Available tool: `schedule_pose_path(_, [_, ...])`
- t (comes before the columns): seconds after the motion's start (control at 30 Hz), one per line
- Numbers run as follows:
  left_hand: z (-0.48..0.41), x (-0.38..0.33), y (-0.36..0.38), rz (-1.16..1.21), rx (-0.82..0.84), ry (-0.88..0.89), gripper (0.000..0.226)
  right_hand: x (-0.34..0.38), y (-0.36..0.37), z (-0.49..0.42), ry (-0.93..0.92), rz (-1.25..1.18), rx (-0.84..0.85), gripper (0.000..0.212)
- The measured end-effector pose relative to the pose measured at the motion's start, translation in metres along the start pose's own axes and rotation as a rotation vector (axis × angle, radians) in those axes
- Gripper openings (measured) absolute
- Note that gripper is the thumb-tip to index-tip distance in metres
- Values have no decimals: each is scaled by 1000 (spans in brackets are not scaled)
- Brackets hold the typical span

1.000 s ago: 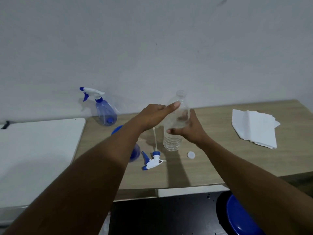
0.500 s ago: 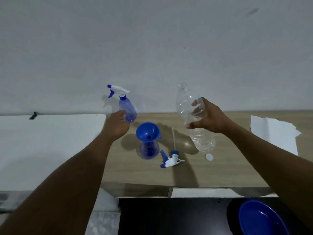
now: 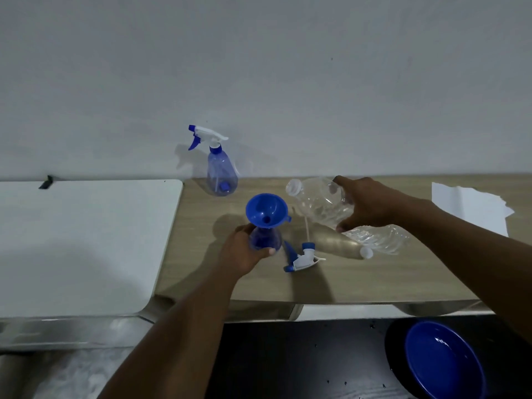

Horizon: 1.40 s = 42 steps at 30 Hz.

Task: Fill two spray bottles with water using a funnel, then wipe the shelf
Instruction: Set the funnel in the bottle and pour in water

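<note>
Step in hand: pouring water into the first spray bottle (image 3: 264, 240) through the blue funnel (image 3: 266, 210) — by my reading the pour is about to begin, since no stream shows yet.
Left hand (image 3: 244, 251): wrapped around the open spray bottle's body, steadying it upright on the desk (image 3: 374, 277).
Right hand (image 3: 365, 205): clamped on the clear water bottle (image 3: 325, 205), which is tipped well over, its uncapped mouth just right of the funnel rim and slightly above it.
Doing it well: bring the mouth over the middle of the funnel and tilt slowly; the funnel spout is narrow, so a fast pour would likely back up and spill. Keep the left grip firm — the funnel only sits in the neck.
Second spray bottle (image 3: 220, 174): capped, standing against the wall, apart from the work.
Loose parts: the removed trigger head (image 3: 302, 257) lies just right of the held bottle; a small white cap (image 3: 366, 252) lies near it.
Edges: the desk's front edge is close below the left wrist; a white surface (image 3: 86, 246) adjoins on the left.
Open room: bare desk to the right, up to the paper towels (image 3: 469, 205).
</note>
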State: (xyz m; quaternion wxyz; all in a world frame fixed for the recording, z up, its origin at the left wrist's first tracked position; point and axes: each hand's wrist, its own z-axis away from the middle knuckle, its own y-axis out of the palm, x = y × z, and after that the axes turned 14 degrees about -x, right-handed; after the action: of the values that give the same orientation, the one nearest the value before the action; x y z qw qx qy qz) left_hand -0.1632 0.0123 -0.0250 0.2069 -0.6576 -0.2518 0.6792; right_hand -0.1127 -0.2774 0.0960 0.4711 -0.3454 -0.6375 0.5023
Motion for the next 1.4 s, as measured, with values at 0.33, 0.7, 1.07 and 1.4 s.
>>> schedule_pose_path(0.33, [-5,16,7,-30,-29,4,55,5,7,-4,-13,237,56,89])
schedule_pose_path(0.7, [-10,24,14,-58,-40,17,57,19,-5,-9,-44,417,70,86])
schedule_pose_path(1.07, [-13,31,17,-30,-48,19,62,33,-14,-10,-52,507,97,82])
schedule_pose_path(1.4, [-15,33,20,-45,-66,22,61,35,-16,-9,-59,561,92,82])
